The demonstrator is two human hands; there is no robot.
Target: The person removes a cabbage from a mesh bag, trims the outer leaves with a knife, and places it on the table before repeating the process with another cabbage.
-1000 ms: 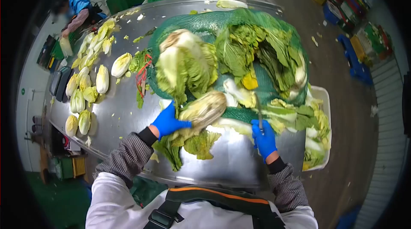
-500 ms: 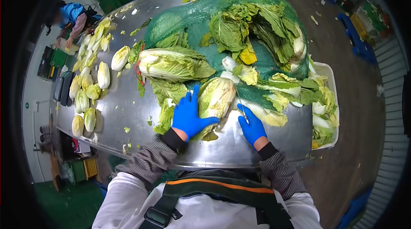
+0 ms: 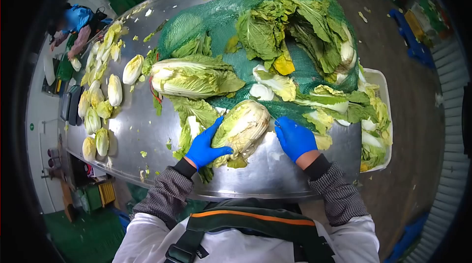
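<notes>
A Chinese cabbage [image 3: 248,125] with browned outer leaves lies on the metal table in front of me, tilted with its butt end away and to the right. My left hand [image 3: 207,141], in a blue glove, grips its left side, thumb on the near end and fingers along the far side. To the right of the cabbage, my right hand [image 3: 295,137] is closed round a knife; only a thin sliver of its blade [image 3: 273,117] shows near the butt. Behind lies a larger Chinese cabbage [image 3: 194,77], and a cut white leaf piece [image 3: 261,92] sits beside the butt end.
Green mesh netting [image 3: 206,19] with leafy cabbage [image 3: 275,29] spreads across the back. A white basket [image 3: 388,115] of leaves stands at the right edge. Several trimmed cabbages [image 3: 115,90] line the left side, where another person [image 3: 78,19] stands. Loose leaves [image 3: 339,103] lie near my right hand.
My left hand has shifted down and left, its grip now round the cabbage. The right hand has turned and closed up near the butt end. A white leaf piece lies newly loose behind it.
</notes>
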